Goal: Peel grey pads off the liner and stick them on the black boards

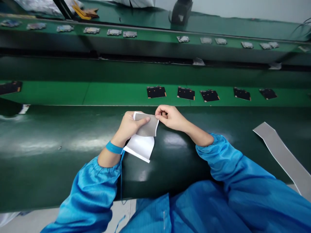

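Note:
My left hand (pixel 129 125) grips a grey sheet with white edges (pixel 147 127), the thumb lying across its grey face. Below the thumb the white end of the strip (pixel 141 145) folds back and hangs toward me. My right hand (pixel 172 117) pinches the upper right corner of the same sheet between thumb and fingertips. Whether a thin layer is parting at that corner is too small to tell. A blue wrist strap (pixel 114 148) with a thin cord circles my left wrist.
Black circuit boards (pixel 156 92) lie spaced along the green belt (pixel 109 94) beyond the bench. Small silvery parts (pixel 130 34) line a raised shelf behind. A long grey strip (pixel 284 155) rests on the dark green bench (pixel 60 174) at right. A dark stand (pixel 181 12) is at the back.

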Motion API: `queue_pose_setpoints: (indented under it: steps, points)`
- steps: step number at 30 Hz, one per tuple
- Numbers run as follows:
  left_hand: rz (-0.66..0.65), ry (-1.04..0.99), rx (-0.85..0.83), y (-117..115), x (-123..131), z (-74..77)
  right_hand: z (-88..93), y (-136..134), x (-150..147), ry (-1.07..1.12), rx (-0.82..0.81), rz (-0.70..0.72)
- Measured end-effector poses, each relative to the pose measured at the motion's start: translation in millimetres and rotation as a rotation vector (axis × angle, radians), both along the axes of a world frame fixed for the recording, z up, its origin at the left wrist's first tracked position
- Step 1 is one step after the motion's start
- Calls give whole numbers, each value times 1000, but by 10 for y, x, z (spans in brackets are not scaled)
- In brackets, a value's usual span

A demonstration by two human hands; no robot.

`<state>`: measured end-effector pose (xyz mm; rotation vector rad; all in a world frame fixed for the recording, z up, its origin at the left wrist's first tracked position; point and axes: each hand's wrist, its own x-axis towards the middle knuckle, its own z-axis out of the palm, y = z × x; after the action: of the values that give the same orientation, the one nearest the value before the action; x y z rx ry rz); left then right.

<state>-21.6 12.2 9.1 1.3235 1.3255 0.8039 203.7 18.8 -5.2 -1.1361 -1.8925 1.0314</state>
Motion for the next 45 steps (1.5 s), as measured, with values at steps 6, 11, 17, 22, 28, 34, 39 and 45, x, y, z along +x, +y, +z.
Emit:
queue_pose_setpoints:
  steps: [6,11,17,22,28,34,39,45]
  points:
    - [-1,-10,-18,-5,9,1,-38,48,-4,137,-62,-92]
    - [-25,23,-25,-1,12,1,-68,19,-63,193,-128,-29]
    - [-22,47,-31,-1,9,4,-48,10,-74,169,-136,-6]
    - [-24,61,-25,-7,6,8,-65,-8,-75,151,-135,25]
    - [-16,26,-23,-1,9,-2,-61,60,-23,107,-45,-18]
    - [-12,6,-48,-11,23,27,20,657,407,-126,39,-127]
    - [-22,6,-63,-14,11,8,-63,924,617,-252,61,-34]
    - [-33,44,-88,-15,1,26,-224,985,709,-310,105,-48]
